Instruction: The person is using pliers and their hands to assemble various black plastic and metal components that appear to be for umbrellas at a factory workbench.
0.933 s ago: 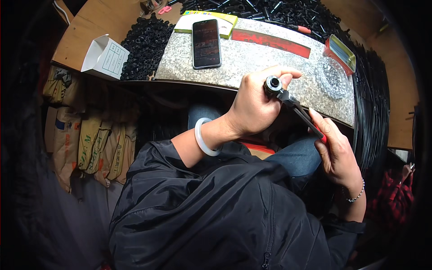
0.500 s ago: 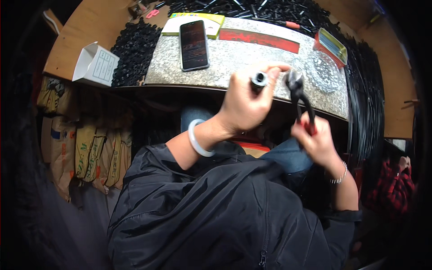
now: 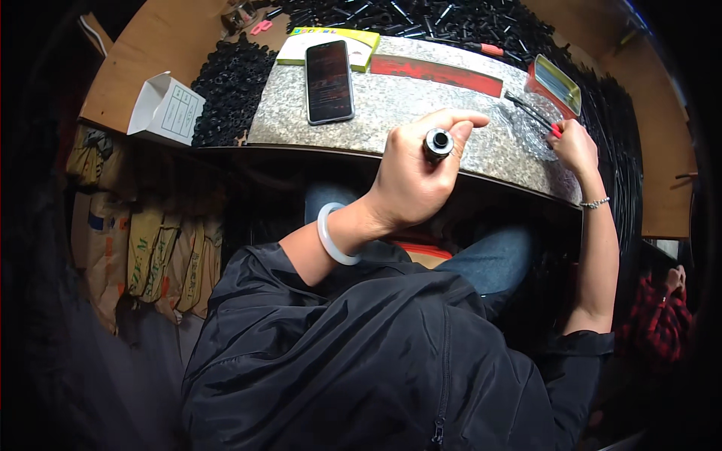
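Observation:
My left hand (image 3: 412, 177) is closed round a short black cylinder (image 3: 438, 144) with a silver ring at its upward-facing hollow end. The thumb and forefinger reach out past it to the right; whether their tips pinch anything small cannot be made out. At the worktop's right side, my right hand (image 3: 577, 150) grips the red handles of black pliers (image 3: 532, 114). Their jaws point up and to the left, above a heap of clear, shiny plastic-like material (image 3: 531, 141).
A phone (image 3: 329, 83) lies by a yellow-and-white box (image 3: 364, 46) on the speckled worktop (image 3: 286, 124). Behind are a red strip (image 3: 436, 75) and many black parts (image 3: 338, 16). An open tin (image 3: 557, 81) stands right, a white carton (image 3: 167, 109) left. Another person's plaid sleeve (image 3: 654, 319) shows at right.
My right hand has carried the pliers away from the left hand, right and forward over the clear heap. My left hand stays nearly in place, still holding the cylinder.

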Demonstrator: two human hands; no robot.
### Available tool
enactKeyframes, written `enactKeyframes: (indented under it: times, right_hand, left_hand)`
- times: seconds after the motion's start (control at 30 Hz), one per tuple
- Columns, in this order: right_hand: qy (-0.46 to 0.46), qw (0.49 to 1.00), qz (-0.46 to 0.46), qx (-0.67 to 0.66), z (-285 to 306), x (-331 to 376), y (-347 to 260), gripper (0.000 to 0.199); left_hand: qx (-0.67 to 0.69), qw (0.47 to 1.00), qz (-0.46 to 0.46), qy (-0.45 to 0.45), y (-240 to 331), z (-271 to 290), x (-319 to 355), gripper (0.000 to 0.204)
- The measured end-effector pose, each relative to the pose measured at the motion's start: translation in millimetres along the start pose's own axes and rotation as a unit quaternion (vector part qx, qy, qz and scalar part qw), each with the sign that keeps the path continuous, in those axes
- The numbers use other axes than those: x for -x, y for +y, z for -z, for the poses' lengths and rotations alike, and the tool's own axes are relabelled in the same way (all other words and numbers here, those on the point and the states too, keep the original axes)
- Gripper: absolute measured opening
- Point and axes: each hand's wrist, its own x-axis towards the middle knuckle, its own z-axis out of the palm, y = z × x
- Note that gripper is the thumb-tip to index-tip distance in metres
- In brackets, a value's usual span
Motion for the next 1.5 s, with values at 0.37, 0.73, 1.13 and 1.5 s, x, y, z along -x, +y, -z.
enactKeyframes:
  times: [0.37,0.73,1.13,1.5]
  right_hand:
    - [0.193,0.972,0.047,-0.123,-3.6,21.0,0.0,0.016]
    - [0.180,0.979,-0.004,-0.093,-28.2,6.0,12.9,0.034]
    - [0.331,0.724,0.398,-0.456,18.6,94.0,-92.4,0.008]
    - [0.276,0.705,0.384,-0.528,8.5,107.6,-105.4,0.016]
  left_hand:
    - [0.007,1.000,-0.006,-0.001,-2.3,-3.7,-0.8,0.015]
    - [0.021,0.999,-0.041,0.013,-8.0,-7.8,2.3,0.015]
    - [0.055,0.995,0.036,-0.073,-3.5,-22.7,6.1,0.019]
    - [0.068,0.997,-0.031,-0.015,0.1,-16.4,11.7,0.015]
